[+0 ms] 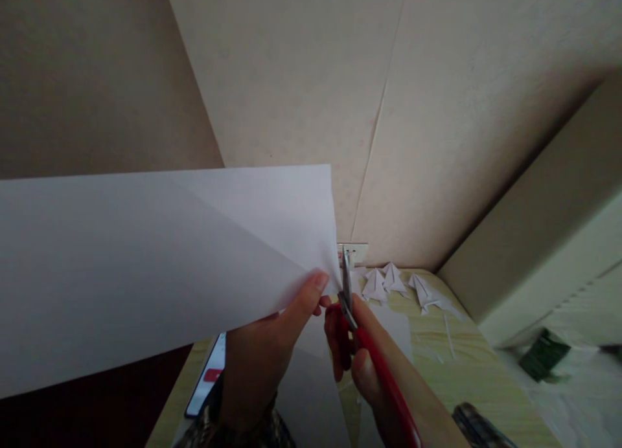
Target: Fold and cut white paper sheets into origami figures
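Note:
A large white sheet of paper (160, 260) spans the left and middle of the view, with a faint diagonal crease. My left hand (282, 335) pinches its lower right corner, thumb on the near face. My right hand (362, 357) grips red-handled scissors (383, 377) whose metal blades point upward along the sheet's right edge. The blades meet the paper near its lower right corner; whether they are fully closed is hard to see.
Several folded white paper shapes (393, 280) lie at the back of the light wooden table (466, 370), near a wall socket (357, 250). More white paper (311, 396) lies under my hands. A phone (207, 377) with a lit screen is at left. A green packet (544, 354) sits off to the right.

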A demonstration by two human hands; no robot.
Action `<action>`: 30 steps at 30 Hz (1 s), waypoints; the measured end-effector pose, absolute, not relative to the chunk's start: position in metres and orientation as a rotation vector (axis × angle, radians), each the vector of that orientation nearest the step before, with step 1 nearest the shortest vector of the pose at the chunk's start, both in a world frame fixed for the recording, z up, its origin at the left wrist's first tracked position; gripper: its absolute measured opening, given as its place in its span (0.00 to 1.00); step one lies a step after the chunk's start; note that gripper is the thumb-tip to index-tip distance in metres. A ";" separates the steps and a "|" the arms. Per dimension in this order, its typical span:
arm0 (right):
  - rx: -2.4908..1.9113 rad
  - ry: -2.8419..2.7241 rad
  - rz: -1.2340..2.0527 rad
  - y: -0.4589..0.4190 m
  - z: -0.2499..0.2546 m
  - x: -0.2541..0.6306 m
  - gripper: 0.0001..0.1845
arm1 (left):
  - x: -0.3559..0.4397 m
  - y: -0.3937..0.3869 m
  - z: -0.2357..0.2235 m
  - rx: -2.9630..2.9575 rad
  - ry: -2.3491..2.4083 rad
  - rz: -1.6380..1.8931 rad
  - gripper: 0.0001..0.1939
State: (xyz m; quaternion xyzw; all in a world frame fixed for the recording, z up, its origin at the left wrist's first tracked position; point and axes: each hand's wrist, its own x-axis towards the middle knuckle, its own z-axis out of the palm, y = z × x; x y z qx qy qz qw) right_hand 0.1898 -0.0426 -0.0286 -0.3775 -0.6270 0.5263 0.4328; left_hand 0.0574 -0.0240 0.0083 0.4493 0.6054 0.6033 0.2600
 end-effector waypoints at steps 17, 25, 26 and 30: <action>-0.950 -1.529 1.338 -0.045 -0.029 0.192 0.31 | 0.059 -0.028 0.014 1.354 1.617 1.578 0.17; -0.949 -1.486 1.365 -0.047 -0.029 0.191 0.32 | 0.058 -0.029 0.011 1.307 1.707 1.512 0.18; -0.947 -1.484 1.365 -0.047 -0.030 0.191 0.32 | 0.058 -0.030 0.011 1.302 1.695 1.516 0.18; -0.948 -1.473 1.349 -0.048 -0.033 0.189 0.32 | 0.058 -0.032 0.012 1.320 1.678 1.542 0.17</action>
